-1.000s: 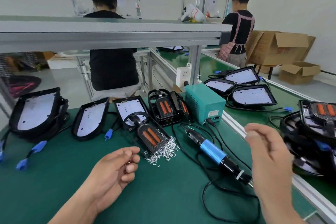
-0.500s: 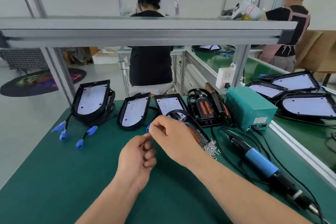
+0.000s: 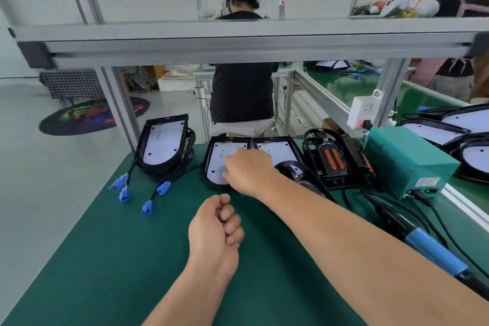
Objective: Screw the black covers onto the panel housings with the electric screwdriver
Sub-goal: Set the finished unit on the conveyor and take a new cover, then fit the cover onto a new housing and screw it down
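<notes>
Three black panel housings with white LED boards lie along the far edge of the green mat: a stack at the left [image 3: 162, 145], one in the middle [image 3: 221, 152] and one beside it [image 3: 276, 151]. My right hand [image 3: 247, 171] reaches over the middle housing and grips its near end, thumb on the white board. My left hand [image 3: 219, 222] hovers over the mat as a fist, with small screws glinting between thumb and fingers. Black covers with orange inserts [image 3: 333, 160] stand further right. The blue-and-black electric screwdriver [image 3: 431, 253] lies at the right, untouched.
A teal power box [image 3: 407, 164] with cables sits at the right. Blue connectors [image 3: 124, 189] trail from the left stack. More housings [image 3: 471, 151] lie on the neighbouring belt. An aluminium beam [image 3: 238, 40] crosses overhead. Two people work behind it.
My right hand has crossed from the right side, met my left hand, then reached forward onto the middle housing. My left hand has closed into a fist. The view has swung left.
</notes>
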